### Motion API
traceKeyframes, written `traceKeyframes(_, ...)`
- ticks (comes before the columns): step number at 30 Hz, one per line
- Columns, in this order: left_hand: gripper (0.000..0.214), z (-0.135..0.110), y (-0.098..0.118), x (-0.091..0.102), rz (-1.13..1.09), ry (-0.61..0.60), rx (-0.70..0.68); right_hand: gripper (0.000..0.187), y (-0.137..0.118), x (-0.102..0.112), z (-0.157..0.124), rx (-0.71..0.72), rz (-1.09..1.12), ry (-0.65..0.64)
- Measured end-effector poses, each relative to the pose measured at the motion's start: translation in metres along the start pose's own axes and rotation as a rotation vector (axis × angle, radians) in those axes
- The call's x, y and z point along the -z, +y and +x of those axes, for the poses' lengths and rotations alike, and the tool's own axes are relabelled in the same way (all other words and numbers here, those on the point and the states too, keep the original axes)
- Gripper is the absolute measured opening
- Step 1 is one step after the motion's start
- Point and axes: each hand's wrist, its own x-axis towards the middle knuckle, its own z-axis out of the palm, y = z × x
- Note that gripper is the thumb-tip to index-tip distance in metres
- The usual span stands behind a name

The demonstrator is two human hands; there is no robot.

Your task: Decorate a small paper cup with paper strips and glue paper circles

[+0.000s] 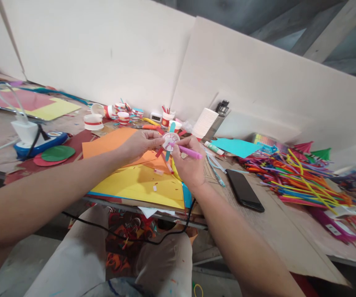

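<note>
My left hand [142, 143] pinches a small round paper-cup craft [169, 141] with red and teal strips sticking out of it, held above the coloured paper. My right hand [188, 163] grips a pink marker [189, 152] whose tip touches the craft's white face. Both hands are closed. Under them lie orange sheets [112, 142] and yellow sheets [141, 185] of paper with small scraps on them.
A black phone [244, 190] lies right of my hand. A heap of coloured straws [302, 181] fills the right side. A stack of white cups [205, 123], decorated cups [119, 113], a glue stick [214, 148] and a blue device with charger [35, 142] stand around. A black cable [141, 239] hangs over my lap.
</note>
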Motion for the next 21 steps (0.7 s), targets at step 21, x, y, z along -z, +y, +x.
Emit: traceKeyframes(21,0.035,0.0002,0.0003,-0.0006,0.014,0.009,0.008,0.011,0.0008,-0.0003,-0.0002,0.001,0.002,-0.001)
